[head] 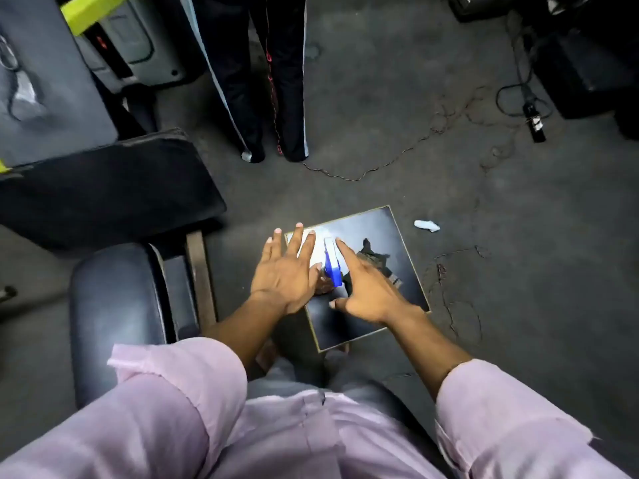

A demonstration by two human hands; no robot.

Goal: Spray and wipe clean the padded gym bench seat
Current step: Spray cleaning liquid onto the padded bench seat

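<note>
The padded bench seat (114,305), dark and glossy, lies at my lower left, with a larger black pad (103,188) beyond it. A spray bottle (332,267) with a blue and white trigger head stands on a small dark square board (397,229) on the floor in front of me. My left hand (287,271) hovers just left of the bottle, fingers spread over a white sheet (313,248). My right hand (370,288) is just right of it, index finger stretched along the head and thumb apart. A dark crumpled cloth (375,259) lies on the board behind my right hand.
Another person's legs (266,98) in dark striped trousers stand beyond the board. Thin wires (363,171) trail over the grey floor. A white scrap (427,225) lies right of the board. Gym machinery (52,81) fills the upper left, dark equipment (587,63) the upper right.
</note>
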